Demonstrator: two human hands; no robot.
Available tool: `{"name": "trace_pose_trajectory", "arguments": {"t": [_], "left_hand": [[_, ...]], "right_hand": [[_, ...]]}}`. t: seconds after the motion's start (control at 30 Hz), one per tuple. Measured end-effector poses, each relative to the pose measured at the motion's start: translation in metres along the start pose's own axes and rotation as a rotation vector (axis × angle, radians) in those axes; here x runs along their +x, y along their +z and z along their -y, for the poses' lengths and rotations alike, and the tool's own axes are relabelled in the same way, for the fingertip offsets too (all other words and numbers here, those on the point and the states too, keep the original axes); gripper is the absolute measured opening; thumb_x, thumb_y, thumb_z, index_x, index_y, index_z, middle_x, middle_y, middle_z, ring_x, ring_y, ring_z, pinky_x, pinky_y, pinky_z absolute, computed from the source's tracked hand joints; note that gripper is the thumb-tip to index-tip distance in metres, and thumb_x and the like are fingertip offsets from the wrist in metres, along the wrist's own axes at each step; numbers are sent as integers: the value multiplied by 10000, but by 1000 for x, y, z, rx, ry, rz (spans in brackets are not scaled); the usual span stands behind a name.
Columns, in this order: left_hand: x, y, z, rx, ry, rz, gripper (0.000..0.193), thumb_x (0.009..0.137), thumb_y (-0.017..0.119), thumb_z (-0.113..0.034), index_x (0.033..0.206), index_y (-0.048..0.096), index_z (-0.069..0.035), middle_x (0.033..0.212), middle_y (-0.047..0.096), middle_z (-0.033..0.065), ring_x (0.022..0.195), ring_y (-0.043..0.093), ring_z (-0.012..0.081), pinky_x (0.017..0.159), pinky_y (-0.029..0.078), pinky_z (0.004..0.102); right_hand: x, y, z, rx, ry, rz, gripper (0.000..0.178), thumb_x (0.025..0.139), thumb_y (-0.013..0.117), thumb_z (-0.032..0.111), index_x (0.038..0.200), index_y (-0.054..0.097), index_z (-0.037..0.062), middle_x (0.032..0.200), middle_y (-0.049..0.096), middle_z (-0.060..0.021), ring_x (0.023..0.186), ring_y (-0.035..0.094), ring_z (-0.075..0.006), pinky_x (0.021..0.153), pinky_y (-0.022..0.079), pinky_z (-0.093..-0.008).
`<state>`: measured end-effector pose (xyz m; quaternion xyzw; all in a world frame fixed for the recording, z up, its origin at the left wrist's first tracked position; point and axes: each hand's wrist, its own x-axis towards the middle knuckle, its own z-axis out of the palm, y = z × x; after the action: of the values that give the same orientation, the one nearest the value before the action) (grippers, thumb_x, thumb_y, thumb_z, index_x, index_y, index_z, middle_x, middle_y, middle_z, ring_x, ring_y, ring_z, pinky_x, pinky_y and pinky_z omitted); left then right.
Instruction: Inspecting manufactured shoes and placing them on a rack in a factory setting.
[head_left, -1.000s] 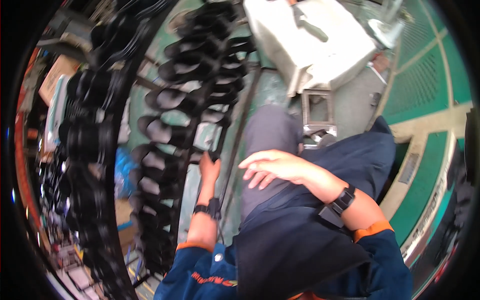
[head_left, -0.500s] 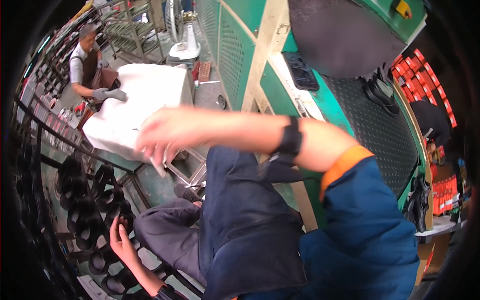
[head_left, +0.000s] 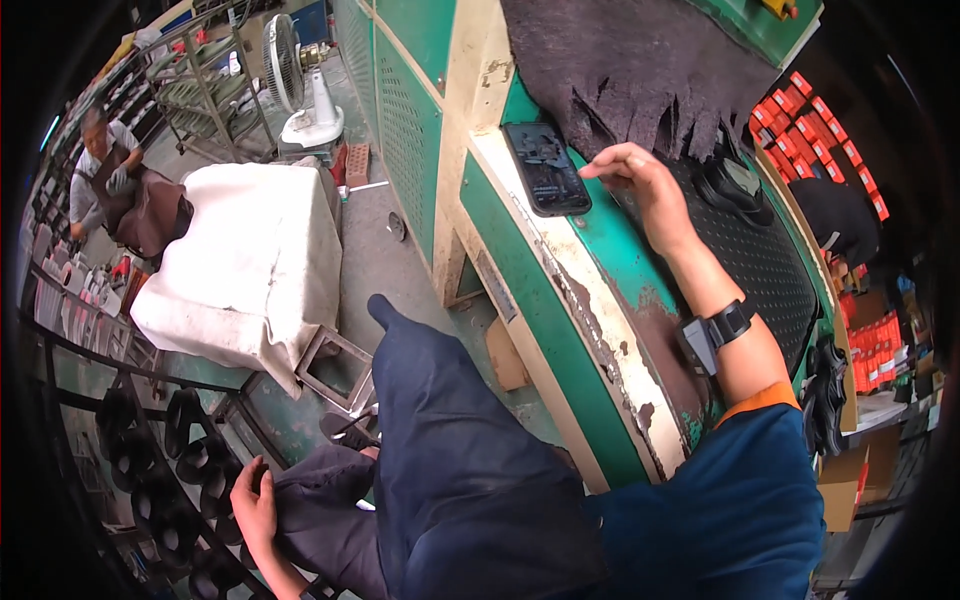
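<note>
My right hand [head_left: 645, 190] hovers by the right edge of a black phone [head_left: 545, 170], its fingers loosely bent and holding nothing. Whether a fingertip touches the phone is hard to tell. The phone lies face up on the painted ledge of a green machine [head_left: 620, 245], its screen lit. A dark band with a grey block circles my right wrist. Down at the left, my left hand [head_left: 255, 505] rests beside my bent knee, near the black shoes [head_left: 165, 515] on a rack. Its fingers are apart and nothing shows in them.
A ragged dark cloth flap [head_left: 640, 70] hangs over the studded black belt [head_left: 750, 250], where a black shoe [head_left: 735, 190] sits. A white-covered block [head_left: 240, 260], a fan [head_left: 305, 100] and a person [head_left: 110, 180] handling brown material are at left. Orange boxes [head_left: 800, 130] are stacked at right.
My right hand has swung from over the white-covered block to the phone on the right. My view has shifted. The person at far left has lifted the brown material.
</note>
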<state>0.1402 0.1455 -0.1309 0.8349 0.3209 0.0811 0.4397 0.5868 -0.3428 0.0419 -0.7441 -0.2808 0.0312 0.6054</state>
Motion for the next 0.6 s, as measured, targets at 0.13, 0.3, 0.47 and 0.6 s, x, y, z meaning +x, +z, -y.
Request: {"name": "trace_pose_trajectory", "arguments": {"t": [0.13,0.3,0.47,0.6], "left_hand": [[7,6,-15,113,-43,-4,348,948,628,-95,1249,631,79,1156,707,195,1087,682,248,972,502,341],[15,15,-29,146,-19,7,352,942,633,-109,1244,634,72,1132,716,197,1071,693,260,963,508,347],[20,22,-37,302,-21,37,343,913,657,-127,1216,663,33,1086,727,198,1031,707,297,936,520,366],[28,26,-40,282,-1,48,343,904,660,-132,1204,669,32,1067,731,198,1022,708,301,925,522,368]], "right_hand": [[18,3,-24,-201,-132,211,405,1020,412,286,1192,629,-10,1181,695,-146,1195,600,-244,1116,361,-378],[48,-1,-46,-386,-150,-2,417,1041,418,320,1260,641,43,1307,638,-125,1304,522,-255,1130,359,-378],[60,-86,-58,-315,-195,-361,473,1052,353,286,1124,734,15,1106,739,-87,1105,649,-212,1035,422,-320],[59,-203,-62,-777,-163,-678,475,1037,401,361,1125,738,37,1180,723,-135,1152,652,-240,1029,431,-331]]}}
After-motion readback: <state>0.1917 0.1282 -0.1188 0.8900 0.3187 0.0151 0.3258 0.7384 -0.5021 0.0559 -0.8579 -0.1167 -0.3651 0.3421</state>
